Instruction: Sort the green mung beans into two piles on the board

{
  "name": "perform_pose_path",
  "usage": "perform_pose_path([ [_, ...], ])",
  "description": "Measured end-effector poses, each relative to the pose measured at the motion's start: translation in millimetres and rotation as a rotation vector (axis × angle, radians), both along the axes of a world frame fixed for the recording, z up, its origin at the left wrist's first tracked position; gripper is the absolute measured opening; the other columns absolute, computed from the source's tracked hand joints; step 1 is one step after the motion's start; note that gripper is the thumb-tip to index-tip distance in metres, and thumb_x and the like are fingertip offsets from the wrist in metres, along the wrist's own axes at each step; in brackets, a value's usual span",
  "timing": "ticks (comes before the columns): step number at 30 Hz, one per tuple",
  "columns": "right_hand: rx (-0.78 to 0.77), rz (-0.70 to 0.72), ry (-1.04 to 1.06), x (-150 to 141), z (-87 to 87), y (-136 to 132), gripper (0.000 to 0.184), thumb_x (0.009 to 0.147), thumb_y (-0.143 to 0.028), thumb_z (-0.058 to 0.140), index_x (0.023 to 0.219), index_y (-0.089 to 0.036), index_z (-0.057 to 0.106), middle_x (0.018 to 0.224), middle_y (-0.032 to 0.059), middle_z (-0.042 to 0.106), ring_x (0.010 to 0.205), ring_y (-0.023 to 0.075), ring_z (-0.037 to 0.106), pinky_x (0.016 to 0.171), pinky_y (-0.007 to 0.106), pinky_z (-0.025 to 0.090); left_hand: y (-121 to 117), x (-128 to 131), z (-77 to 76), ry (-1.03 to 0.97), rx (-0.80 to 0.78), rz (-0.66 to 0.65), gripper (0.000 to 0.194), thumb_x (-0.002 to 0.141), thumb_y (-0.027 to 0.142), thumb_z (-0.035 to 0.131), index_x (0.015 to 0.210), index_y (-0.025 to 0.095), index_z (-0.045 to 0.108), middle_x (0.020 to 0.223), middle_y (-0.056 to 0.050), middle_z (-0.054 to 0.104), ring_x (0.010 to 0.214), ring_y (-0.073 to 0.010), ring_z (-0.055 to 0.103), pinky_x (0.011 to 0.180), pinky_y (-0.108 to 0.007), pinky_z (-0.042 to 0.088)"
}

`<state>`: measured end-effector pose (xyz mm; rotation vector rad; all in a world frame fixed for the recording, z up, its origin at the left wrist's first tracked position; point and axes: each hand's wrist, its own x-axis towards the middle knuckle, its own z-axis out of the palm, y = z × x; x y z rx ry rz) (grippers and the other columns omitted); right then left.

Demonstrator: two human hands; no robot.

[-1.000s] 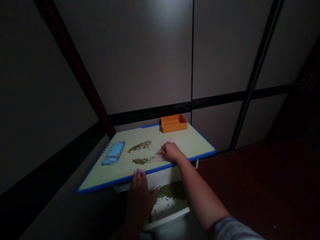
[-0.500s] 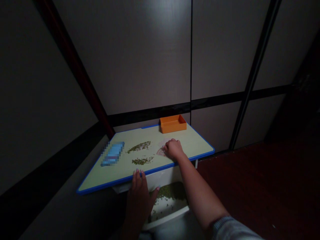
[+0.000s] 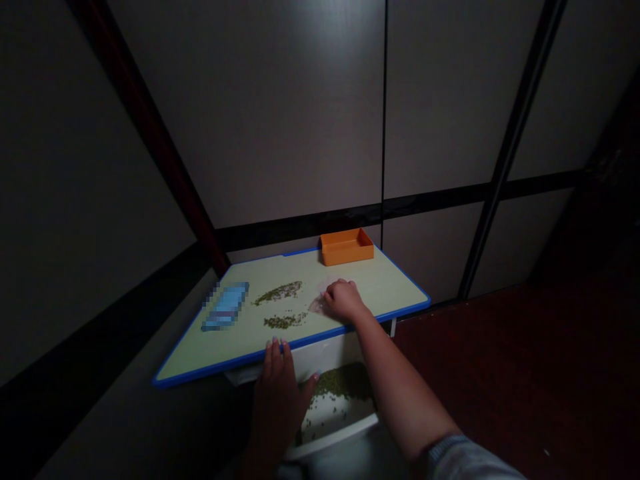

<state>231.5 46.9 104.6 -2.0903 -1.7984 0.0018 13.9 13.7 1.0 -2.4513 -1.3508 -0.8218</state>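
My right hand [image 3: 343, 299] is closed, knuckles up, on a thin, see-through pinkish sheet [image 3: 317, 305] that looks like plastic; its far part is faint against the tabletop. Left of it, two patches of small green beans or seeds lie on the pale board: a long upper patch [image 3: 280, 292] and a lower patch [image 3: 284, 321]. My left hand [image 3: 279, 387] is open, fingertips at the blue front edge of the board [image 3: 210, 357]. Below it, a pulled-out white drawer [image 3: 345, 427] holds more green seeds [image 3: 345, 381], partly hidden by my right forearm.
An orange open box [image 3: 347, 252] stands at the board's back edge. A blurred-out light blue object [image 3: 227, 307] lies on the left side. Grey panelled doors [image 3: 300, 133] rise close behind, and dark reddish floor [image 3: 500, 373] spreads at the right.
My right hand has shifted slightly to the left, and the see-through sheet under it has moved and bunched a little. My left hand stays at the board's edge.
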Motion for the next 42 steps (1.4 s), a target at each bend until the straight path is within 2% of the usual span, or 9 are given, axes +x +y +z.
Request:
perform_pose_path([
  [7,0.0,-0.062,-0.017,0.9,-6.4,8.8,0.035,0.093,-0.031,0.04,0.096,-0.014,0.071,0.104,0.0153,0.069,0.107,0.0245,0.053,0.089,0.038,0.031,0.8,-0.2,-0.2,0.002,0.007,-0.008,0.075,0.08,0.053,0.048,0.135,0.003,0.037,0.143,-0.028,0.04,0.138,-0.0365,0.031,0.094,-0.049,0.046],
  [10,0.008,-0.129,-0.027,2.7,-5.7,12.9,0.036,0.092,-0.031,0.041,0.099,-0.011,0.07,0.106,0.0182,0.068,0.109,0.0262,0.051,0.089,0.04,0.031,2.4,-0.6,-1.0,0.003,0.013,-0.01,0.075,0.08,0.054,0.049,0.135,0.004,0.037,0.143,-0.027,0.041,0.138,-0.0362,0.032,0.094,-0.048,0.046],
  [15,0.038,-0.204,-0.024,3.7,-1.9,14.5,0.037,0.091,-0.031,0.04,0.099,-0.011,0.07,0.105,0.0175,0.068,0.106,0.0268,0.052,0.088,0.04,0.031,2.4,-0.6,-1.0,0.013,0.019,-0.008,0.075,0.081,0.053,0.047,0.134,0.002,0.038,0.142,-0.029,0.041,0.137,-0.0376,0.033,0.093,-0.049,0.046],
  [24,0.076,-0.096,-0.041,-19.8,-5.5,31.1,0.033,0.092,-0.032,0.044,0.1,-0.012,0.069,0.106,0.0181,0.066,0.107,0.0264,0.049,0.087,0.039,0.031,2.5,-2.1,-1.4,0.017,0.012,-0.006,0.075,0.081,0.054,0.047,0.136,0.003,0.036,0.143,-0.028,0.041,0.137,-0.0366,0.033,0.098,-0.049,0.043],
  [30,0.069,-0.027,-0.058,-29.3,-6.1,37.1,0.031,0.092,-0.03,0.043,0.102,-0.016,0.068,0.109,0.0149,0.063,0.109,0.0262,0.046,0.086,0.039,0.034,1.2,-3.2,-1.1,0.009,0.008,-0.001,0.073,0.08,0.051,0.049,0.136,0.005,0.037,0.143,-0.026,0.042,0.137,-0.0351,0.034,0.098,-0.047,0.044],
  [35,0.039,0.01,-0.029,-25.7,-4.8,30.1,0.032,0.092,-0.035,0.044,0.099,-0.018,0.07,0.11,0.0136,0.06,0.11,0.0273,0.043,0.083,0.037,0.039,1.2,-3.4,-0.3,0.005,0.0,-0.021,0.073,0.081,0.052,0.048,0.136,0.005,0.036,0.145,-0.026,0.039,0.139,-0.0345,0.031,0.102,-0.048,0.041],
  [42,-0.071,0.09,0.017,-5.3,-1.5,14.4,0.03,0.091,-0.036,0.045,0.095,-0.021,0.071,0.109,0.0122,0.059,0.11,0.0269,0.042,0.083,0.036,0.039,-0.5,-3.6,-0.2,0.001,-0.009,-0.039,0.077,0.081,0.056,0.046,0.137,0.004,0.033,0.143,-0.027,0.041,0.138,-0.0365,0.031,0.1,-0.049,0.043],
])
